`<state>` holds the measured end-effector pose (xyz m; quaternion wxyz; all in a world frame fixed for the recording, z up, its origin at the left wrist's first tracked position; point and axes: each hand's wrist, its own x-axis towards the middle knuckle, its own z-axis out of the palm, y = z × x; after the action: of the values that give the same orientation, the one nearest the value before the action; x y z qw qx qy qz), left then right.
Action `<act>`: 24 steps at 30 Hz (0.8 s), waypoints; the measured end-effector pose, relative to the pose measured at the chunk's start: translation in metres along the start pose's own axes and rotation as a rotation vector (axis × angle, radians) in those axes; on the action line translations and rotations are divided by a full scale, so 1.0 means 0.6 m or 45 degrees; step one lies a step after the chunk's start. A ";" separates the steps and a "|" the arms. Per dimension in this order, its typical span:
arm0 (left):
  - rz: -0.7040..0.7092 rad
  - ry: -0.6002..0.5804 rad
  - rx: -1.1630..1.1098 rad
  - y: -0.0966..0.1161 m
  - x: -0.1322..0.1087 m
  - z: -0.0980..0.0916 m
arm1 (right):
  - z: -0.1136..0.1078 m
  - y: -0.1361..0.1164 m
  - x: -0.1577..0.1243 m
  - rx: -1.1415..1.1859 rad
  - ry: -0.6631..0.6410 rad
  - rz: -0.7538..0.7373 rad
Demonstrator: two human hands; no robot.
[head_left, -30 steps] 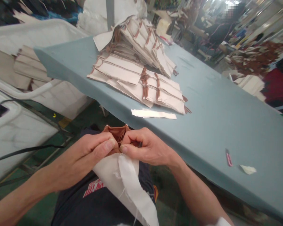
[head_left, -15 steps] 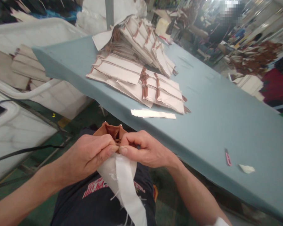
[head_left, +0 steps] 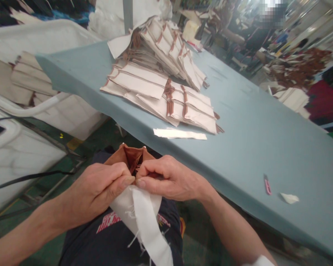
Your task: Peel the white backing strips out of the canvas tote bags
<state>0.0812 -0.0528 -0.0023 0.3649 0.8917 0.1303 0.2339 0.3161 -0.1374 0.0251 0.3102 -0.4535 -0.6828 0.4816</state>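
My left hand (head_left: 100, 190) and my right hand (head_left: 166, 179) meet over my lap, both pinched on a fabric piece (head_left: 130, 157) with a brown upper part. Its white frayed lining (head_left: 144, 218) hangs down between my wrists. Thumbs and forefingers press together at the seam where brown meets white. On the grey-blue table (head_left: 252, 147) beyond lies a spread stack of cream pieces with brown trim (head_left: 161, 92), with a taller heap (head_left: 166, 48) behind it.
A white strip (head_left: 180, 133) lies near the table's front edge. A small pink tool (head_left: 266, 184) and a white scrap (head_left: 290, 198) sit at the right. White bins (head_left: 30, 92) holding more pieces stand at left. Another person (head_left: 263, 33) works at the far back.
Both hands have shifted slightly down and left with the piece. The brown part has opened wider and the white lining hangs narrower.
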 end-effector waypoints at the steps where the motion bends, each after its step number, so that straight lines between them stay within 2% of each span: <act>1: -0.012 -0.009 -0.002 -0.001 0.000 0.001 | 0.001 -0.001 0.000 -0.022 0.010 0.006; 8: -0.073 -0.033 -0.039 -0.011 -0.001 0.005 | 0.010 -0.004 0.002 -0.176 0.112 0.008; 13: -0.071 -0.060 -0.109 -0.015 -0.007 0.004 | 0.015 0.009 -0.002 0.216 0.007 0.062; 16: -0.099 -0.077 -0.158 -0.018 -0.008 0.004 | 0.021 0.014 -0.008 0.321 0.020 0.085; 19: -0.143 -0.156 -0.224 -0.025 -0.006 0.006 | 0.023 0.013 -0.014 0.220 0.014 0.081; 24: -0.166 -0.257 -0.289 -0.034 -0.008 0.010 | 0.019 0.005 -0.016 -0.161 0.008 -0.045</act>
<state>0.0791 -0.0441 -0.0222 0.4888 0.8535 0.1233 0.1323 0.3111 -0.1501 0.0183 0.2917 -0.4615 -0.7188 0.4304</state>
